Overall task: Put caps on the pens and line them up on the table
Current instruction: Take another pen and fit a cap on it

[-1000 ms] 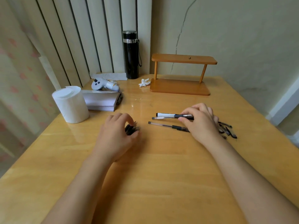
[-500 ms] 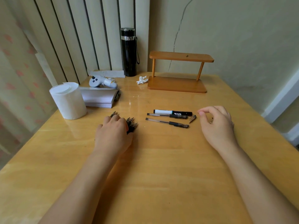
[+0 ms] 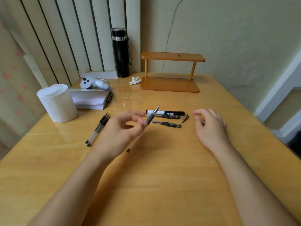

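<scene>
My left hand point(image 3: 118, 131) is lifted above the table and pinches an uncapped pen point(image 3: 152, 115) by its dark grip, tip pointing up and away. Its far end shows under my wrist. Two uncapped clear pens point(image 3: 97, 130) lie side by side left of that hand. Behind it, three capped pens lie in a row: a black-and-white marker point(image 3: 169, 112), a clear pen point(image 3: 167, 116), and another clear pen point(image 3: 169, 124). A loose cap point(image 3: 185, 118) rests beside them. My right hand point(image 3: 210, 126) hovers to the right, fingers apart, covering more caps.
A white paper roll point(image 3: 57, 103) and a stack of paper point(image 3: 91, 99) sit at the left. A game controller point(image 3: 93, 83), black flask point(image 3: 120, 53), crumpled tissue point(image 3: 134, 81) and wooden shelf point(image 3: 171, 70) stand at the back of the wooden table point(image 3: 162, 185).
My left hand has lifted from the pen bundle with one uncapped pen, leaving two pens on the table. My right hand has left the row of pens and shifted right over the caps.
</scene>
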